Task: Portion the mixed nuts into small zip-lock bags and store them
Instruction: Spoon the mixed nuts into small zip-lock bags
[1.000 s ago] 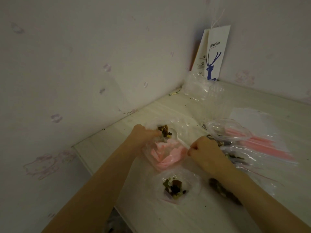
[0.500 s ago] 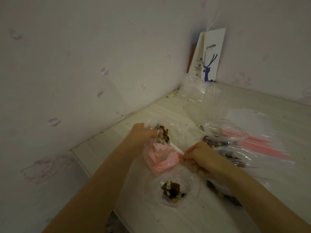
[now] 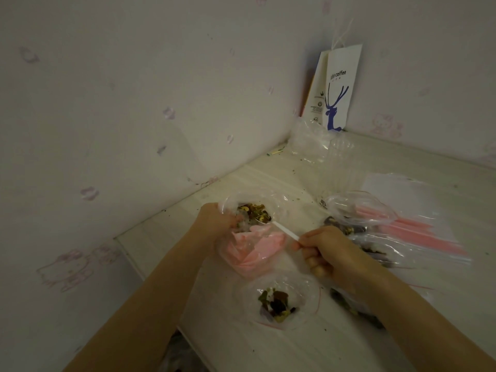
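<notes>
Clear nut bag (image 3: pixel 249 248) held | spoon (image 3: pixel 285 232) inside | coffee bag (image 3: pixel 339 87) corner | zip-locks (image 3: pixel 418 232) right

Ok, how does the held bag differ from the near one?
The held bag is gripped by the left hand; the near bag lies on the table, untouched. The held bag has a spoon in its open mouth; the near bag has none. Both are clear and hold nuts.

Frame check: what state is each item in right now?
Nut bag, open, nuts inside
Left hand, gripping nut bag's rim
Spoon, bowl among the nuts
Right hand, pinching spoon handle
Small zip-lock bag, open, partly filled
Paper bag, standing upright
</notes>
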